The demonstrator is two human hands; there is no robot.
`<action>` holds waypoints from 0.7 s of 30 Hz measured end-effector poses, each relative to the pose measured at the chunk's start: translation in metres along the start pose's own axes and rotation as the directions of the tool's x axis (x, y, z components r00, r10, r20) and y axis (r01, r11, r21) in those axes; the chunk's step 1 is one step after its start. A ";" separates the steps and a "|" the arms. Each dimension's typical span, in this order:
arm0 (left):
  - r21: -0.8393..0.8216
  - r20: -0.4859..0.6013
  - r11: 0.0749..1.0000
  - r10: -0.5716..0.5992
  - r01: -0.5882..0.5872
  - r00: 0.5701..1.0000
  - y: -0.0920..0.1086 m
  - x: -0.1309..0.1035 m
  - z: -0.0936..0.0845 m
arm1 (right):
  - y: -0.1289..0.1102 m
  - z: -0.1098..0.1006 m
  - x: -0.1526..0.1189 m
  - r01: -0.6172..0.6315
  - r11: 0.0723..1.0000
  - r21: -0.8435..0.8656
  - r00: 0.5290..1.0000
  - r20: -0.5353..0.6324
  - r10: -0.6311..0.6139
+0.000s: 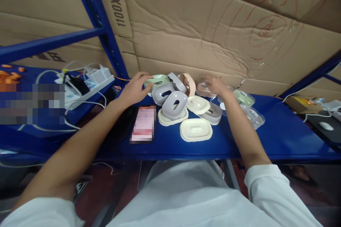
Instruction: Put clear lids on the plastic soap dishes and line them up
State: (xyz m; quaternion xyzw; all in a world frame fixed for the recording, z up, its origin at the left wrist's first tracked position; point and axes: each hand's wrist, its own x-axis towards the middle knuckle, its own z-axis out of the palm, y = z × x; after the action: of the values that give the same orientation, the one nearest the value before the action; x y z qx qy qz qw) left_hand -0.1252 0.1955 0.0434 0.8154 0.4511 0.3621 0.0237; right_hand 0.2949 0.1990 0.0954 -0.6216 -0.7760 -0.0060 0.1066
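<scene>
My left hand has its thumb and fingers around the left end of a green oval plastic cover with a slot. My right hand reaches to the back, its fingers curled on a pinkish oval plastic cover, partly hidden by the hand. Between the hands lie grey slotted covers, one resting on a cream base. A peach cover stands on its side behind them. Two cream oval pieces lie nearer the front.
A phone with a lit screen lies left of the pieces on the blue table. Clear-wrapped green and grey pieces sit right of my forearm. Power strips and cables are at left, a mouse at far right. Cardboard stands behind.
</scene>
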 end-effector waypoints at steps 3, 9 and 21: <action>0.058 0.004 0.998 0.027 -0.027 1.000 0.014 -0.002 -0.007 | 0.024 -0.005 -0.002 -0.080 0.996 -0.038 0.995 0.062 0.082; 0.226 0.079 0.972 0.052 -0.068 0.996 0.027 -0.006 -0.011 | 0.024 -0.010 -0.007 -0.077 0.997 -0.026 0.987 0.143 0.080; 0.220 0.161 0.969 0.079 -0.114 0.984 0.034 -0.008 -0.011 | -0.013 -0.076 -0.077 -0.066 0.998 0.008 0.994 0.092 0.065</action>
State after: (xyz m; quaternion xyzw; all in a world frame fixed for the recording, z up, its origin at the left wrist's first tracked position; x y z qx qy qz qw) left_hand -0.1100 0.1659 0.0590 0.8589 0.4463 0.2455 -0.0539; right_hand 0.3104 0.1114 0.1579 -0.6458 -0.7593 0.0305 0.0744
